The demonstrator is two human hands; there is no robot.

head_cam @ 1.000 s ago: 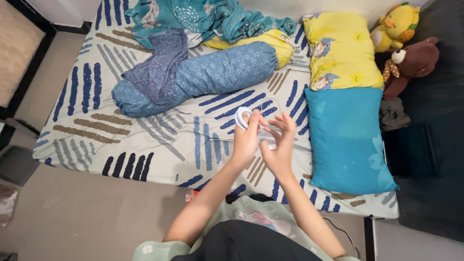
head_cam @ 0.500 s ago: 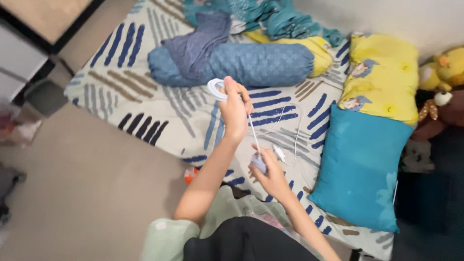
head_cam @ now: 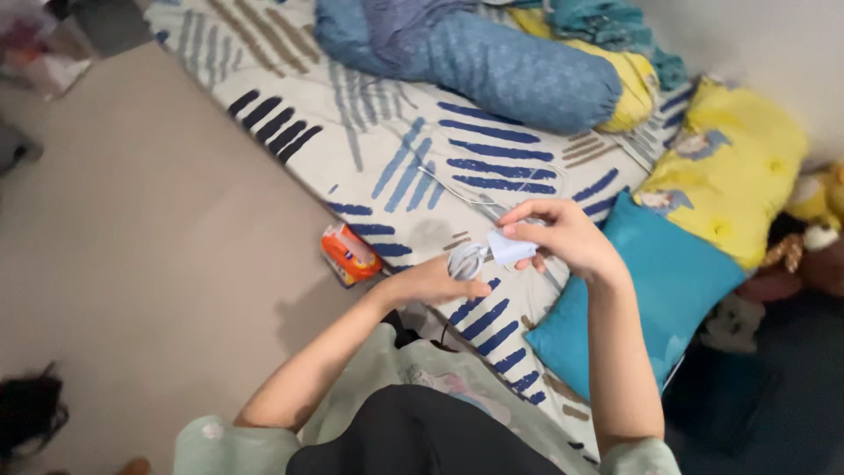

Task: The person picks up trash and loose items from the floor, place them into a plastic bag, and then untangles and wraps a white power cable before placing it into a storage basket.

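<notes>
White coiled cable between both hands

You had a white coiled cable and a pale lilac-white plug before you, over a cream sheet brushed with navy, blue, grey and brown stripes. The bolster was blue with a fine lattice print, one pillow plain teal, the other yellow with cartoon figures. An orange packet lay on the beige floor
</notes>
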